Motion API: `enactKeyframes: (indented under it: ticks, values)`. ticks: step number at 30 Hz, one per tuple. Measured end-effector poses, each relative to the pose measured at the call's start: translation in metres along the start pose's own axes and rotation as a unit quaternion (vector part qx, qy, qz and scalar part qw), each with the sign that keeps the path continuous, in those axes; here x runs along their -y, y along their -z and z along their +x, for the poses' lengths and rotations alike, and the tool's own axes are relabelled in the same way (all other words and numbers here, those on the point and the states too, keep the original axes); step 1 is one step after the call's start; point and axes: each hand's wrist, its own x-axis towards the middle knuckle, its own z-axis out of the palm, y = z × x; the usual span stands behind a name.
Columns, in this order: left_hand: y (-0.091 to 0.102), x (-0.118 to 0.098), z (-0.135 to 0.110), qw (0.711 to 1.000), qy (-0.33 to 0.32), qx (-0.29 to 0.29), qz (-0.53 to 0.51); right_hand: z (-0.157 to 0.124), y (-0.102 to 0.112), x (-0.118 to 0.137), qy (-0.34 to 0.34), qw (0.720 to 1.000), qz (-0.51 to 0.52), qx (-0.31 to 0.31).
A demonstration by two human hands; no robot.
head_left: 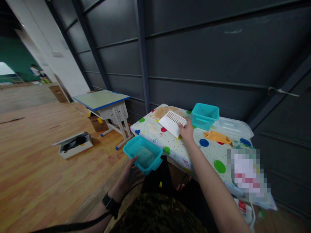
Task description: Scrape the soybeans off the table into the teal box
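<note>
My left hand grips a teal plastic tub from below and holds it at the near edge of a table with a polka-dot cloth. My right hand is closed on a white comb-toothed scraper that lies on the cloth. The scraper's teeth point at a pile of tan grain at the table's far left corner. A second teal tub stands just right of my right hand.
A clear plastic lid and an orange cloth lie on the table's right part. A dark panelled wall runs behind. On the wooden floor to the left stand a small school desk and an open white box.
</note>
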Motion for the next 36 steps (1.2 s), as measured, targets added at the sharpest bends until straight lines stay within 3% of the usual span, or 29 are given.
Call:
enactKeyframes:
  ticks: [7, 14, 22, 27, 32, 36]
  values:
    - [-0.001, -0.002, -0.002, 1.0, -0.006, 0.002, 0.005, -0.01, -0.011, 0.007, 0.018, 0.997, -0.042, 0.057]
    - [-0.001, -0.003, -0.001, 1.0, -0.01, 0.009, 0.005, -0.013, -0.008, 0.003, 0.006, 0.994, -0.011, 0.111]
    - [0.001, -0.006, 0.005, 1.0, 0.003, 0.011, 0.02, -0.01, -0.003, 0.011, -0.018, 0.998, -0.049, 0.017]
    - [0.003, -0.008, 0.007, 1.0, 0.01, 0.01, 0.022, -0.012, 0.0, 0.01, -0.033, 0.995, -0.072, 0.06]
    - [0.002, -0.01, 0.005, 1.0, 0.013, 0.002, 0.019, -0.016, -0.003, 0.008, -0.026, 0.993, -0.03, 0.11]
    - [-0.002, -0.008, -0.002, 1.0, 0.011, 0.005, 0.015, -0.015, -0.003, 0.01, -0.036, 0.995, -0.01, 0.096]
